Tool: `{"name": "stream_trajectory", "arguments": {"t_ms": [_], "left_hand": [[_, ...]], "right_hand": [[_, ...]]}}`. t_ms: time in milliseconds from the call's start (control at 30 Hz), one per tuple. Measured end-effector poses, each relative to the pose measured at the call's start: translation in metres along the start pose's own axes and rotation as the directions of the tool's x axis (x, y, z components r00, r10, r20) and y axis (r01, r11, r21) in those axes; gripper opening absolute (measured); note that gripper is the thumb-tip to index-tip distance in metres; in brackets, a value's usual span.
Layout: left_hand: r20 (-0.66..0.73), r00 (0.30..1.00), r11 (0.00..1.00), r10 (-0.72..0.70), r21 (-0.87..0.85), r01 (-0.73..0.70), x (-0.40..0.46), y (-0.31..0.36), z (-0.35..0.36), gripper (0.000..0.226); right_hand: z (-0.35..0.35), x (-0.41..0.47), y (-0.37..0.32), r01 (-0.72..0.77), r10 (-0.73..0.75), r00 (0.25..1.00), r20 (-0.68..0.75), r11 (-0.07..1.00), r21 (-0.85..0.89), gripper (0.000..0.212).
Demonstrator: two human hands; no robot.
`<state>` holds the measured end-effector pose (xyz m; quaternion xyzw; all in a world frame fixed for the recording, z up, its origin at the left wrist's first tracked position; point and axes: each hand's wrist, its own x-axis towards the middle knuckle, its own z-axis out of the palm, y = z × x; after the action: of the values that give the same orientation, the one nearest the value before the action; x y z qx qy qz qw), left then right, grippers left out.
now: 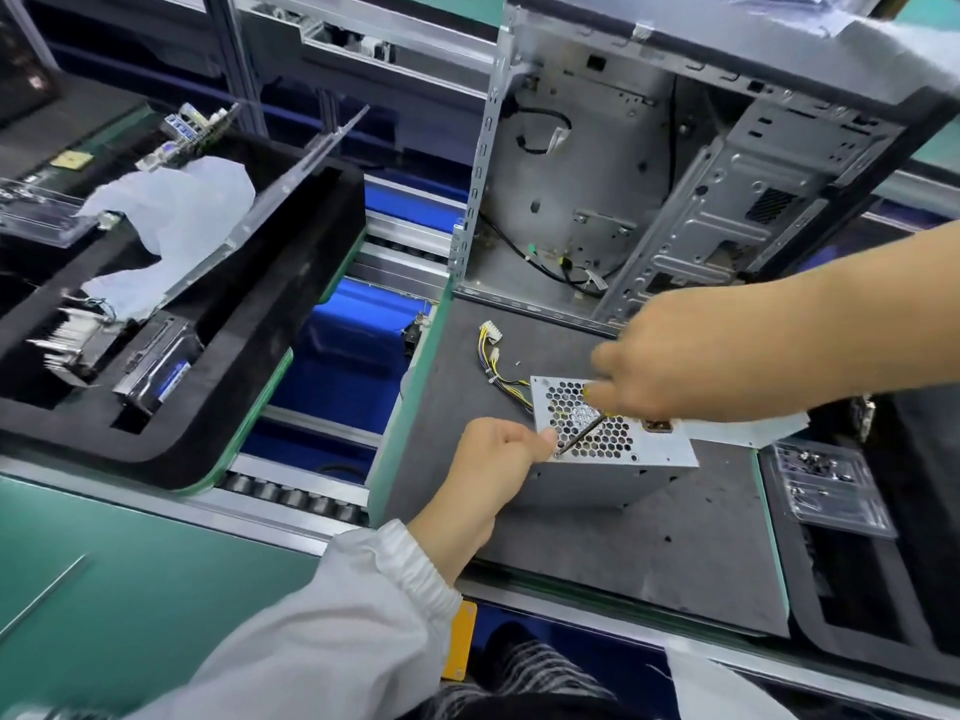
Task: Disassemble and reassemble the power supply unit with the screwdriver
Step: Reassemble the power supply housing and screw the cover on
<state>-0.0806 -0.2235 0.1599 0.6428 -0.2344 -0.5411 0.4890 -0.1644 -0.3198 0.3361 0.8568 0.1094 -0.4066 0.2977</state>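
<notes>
Two hands work on the power supply (613,449), a boxy unit of bare grey sheet metal that sits on the dark grey mat (623,553) of the bench, just in front of an open computer case (649,200). Its top face is a flat plate punched with a honeycomb of small holes, and a fan label shows dimly through them. A bundle of yellow and black wires (493,361) runs from its far corner and ends in a white plug lying on the mat. One tiny screw (517,363) lies loose beside the wires.

The left hand (493,459), coming out of a white elastic-cuffed sleeve, curls around the unit's near left corner, thumb pressed to the plate's edge. The right hand (675,361) closes its fingers around the screwdriver (582,433), whose thin dark shaft slants down to the plate's near left corner; the tip seems to meet a screw there, though the spot is too small to be sure.

The case is thin stamped steel, its side off, with black cables hanging loose inside. On the left, a black foam tray (260,314) with rounded corners holds a finned metal heat sink (67,335), a drive (156,366) and a crumpled white bag (171,220). On the right, a clear plastic tray (831,485) holds small dark parts, probably screws.
</notes>
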Motion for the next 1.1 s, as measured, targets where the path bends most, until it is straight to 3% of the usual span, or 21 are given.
{"name": "stream_trajectory", "arguments": {"t_ms": [33,100,167,233,300,333,367,400,433,467,500,600,700,767,800,867,900,967,1033,1067,1100], "left_hand": [[0.007,0.999,0.998,0.040,0.055,-0.040,0.000,0.001,-0.001,0.035],[0.011,0.992,0.978,0.122,0.168,-0.123,-0.003,0.003,-0.001,0.042],[0.014,0.986,0.964,0.165,0.209,-0.165,-0.002,0.004,-0.001,0.044],[0.011,0.986,0.965,0.164,0.204,-0.163,-0.001,0.003,0.000,0.044],[0.013,0.991,0.973,0.137,0.184,-0.137,0.001,0.002,0.000,0.045],[0.015,0.992,0.977,0.123,0.173,-0.124,0.001,0.002,0.000,0.046],[0.015,0.994,0.980,0.111,0.165,-0.112,0.001,0.001,0.001,0.048],[0.014,0.995,0.982,0.103,0.158,-0.104,0.002,0.001,0.001,0.050],[0.012,0.995,0.983,0.100,0.154,-0.101,0.001,0.001,0.001,0.051],[0.013,0.994,0.983,0.104,0.153,-0.105,0.001,0.002,0.001,0.052],[0.018,0.994,0.981,0.112,0.156,-0.113,0.002,0.003,0.000,0.050],[0.031,0.989,0.972,0.143,0.186,-0.146,0.004,0.005,-0.003,0.048],[0.074,0.984,0.959,0.162,0.223,-0.174,0.004,0.005,-0.008,0.048],[0.106,0.980,0.956,0.171,0.224,-0.191,0.002,0.004,-0.011,0.047],[0.116,0.979,0.958,0.170,0.212,-0.191,0.002,0.005,-0.012,0.047],[0.133,0.979,0.965,0.152,0.196,-0.177,0.001,0.005,-0.012,0.047],[0.132,0.980,0.966,0.147,0.192,-0.171,0.002,0.005,-0.012,0.045],[0.114,0.984,0.973,0.140,0.169,-0.158,0.003,0.006,-0.012,0.038],[0.110,0.986,0.979,0.124,0.149,-0.140,0.004,0.007,-0.011,0.037],[0.122,0.986,0.981,0.114,0.145,-0.132,0.004,0.008,-0.011,0.039],[0.135,0.985,0.982,0.104,0.141,-0.123,0.003,0.008,-0.011,0.041]], "right_hand": [[-0.007,-0.005,-0.003,0.065,-0.071,0.997,-0.027,0.980,-0.190,0.014],[-0.013,-0.007,-0.011,0.116,-0.094,0.992,0.086,0.947,-0.298,0.015],[-0.013,-0.003,-0.021,0.081,-0.060,0.987,0.147,0.987,-0.139,0.011],[-0.015,0.004,-0.023,-0.110,0.105,0.991,0.079,0.992,0.063,0.023],[-0.020,0.011,-0.017,-0.307,0.274,0.951,0.143,0.895,0.325,0.036],[-0.021,0.013,-0.012,-0.392,0.306,0.918,0.252,0.797,0.459,0.036],[-0.018,0.014,-0.008,-0.488,0.304,0.871,0.385,0.620,0.615,0.034],[-0.014,0.015,-0.004,-0.592,0.240,0.806,0.541,0.326,0.737,0.033],[-0.011,0.015,-0.003,-0.675,0.098,0.731,0.675,-0.041,0.737,0.033],[-0.010,0.015,-0.004,-0.705,-0.073,0.676,0.734,-0.355,0.614,0.035],[-0.007,0.014,-0.007,-0.678,-0.193,0.659,0.727,-0.571,0.463,0.037],[0.001,0.004,-0.018,-0.534,-0.341,0.727,0.596,-0.826,0.181,0.038],[0.012,-0.005,-0.028,-0.422,-0.405,0.819,0.407,-0.905,-0.051,0.036],[0.020,-0.009,-0.033,-0.423,-0.439,0.835,0.331,-0.898,-0.125,0.034],[0.024,-0.012,-0.034,-0.450,-0.444,0.824,0.352,-0.890,-0.067,0.034],[0.035,-0.016,-0.038,-0.523,-0.321,0.803,0.502,-0.782,0.338,0.031],[0.039,-0.017,-0.040,-0.532,-0.184,0.814,0.551,-0.618,0.579,0.029],[0.042,-0.018,-0.039,-0.513,0.098,0.846,0.525,-0.124,0.849,0.029],[0.032,-0.018,-0.036,-0.451,0.306,0.885,0.352,0.373,0.811,0.018],[0.027,-0.016,-0.035,-0.376,0.334,0.919,0.212,0.574,0.727,0.011],[0.021,-0.015,-0.036,-0.311,0.316,0.944,0.092,0.767,0.562,0.019]]}}
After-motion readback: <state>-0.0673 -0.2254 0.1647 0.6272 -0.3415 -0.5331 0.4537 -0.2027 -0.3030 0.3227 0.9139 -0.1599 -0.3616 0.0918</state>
